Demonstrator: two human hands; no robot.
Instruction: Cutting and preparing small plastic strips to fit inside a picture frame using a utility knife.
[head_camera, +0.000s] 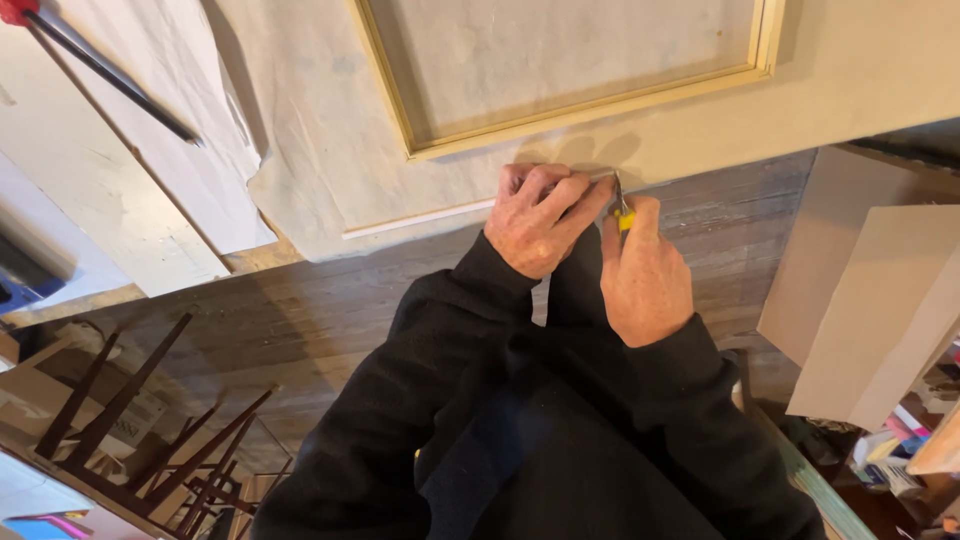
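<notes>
Right grip (640, 275) around yellow knife (623, 215)

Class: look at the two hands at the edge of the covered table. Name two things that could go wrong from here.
1. The right hand works a yellow-handled blade right beside the left hand; a slip could nick those fingers.
2. The blade meets the paper at its edge, so the sheet might tear unevenly.

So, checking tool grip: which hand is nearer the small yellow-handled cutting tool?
Right. The right hand grips the small yellow-handled cutting tool; the left hand presses the canvas edge just beside it.
</notes>
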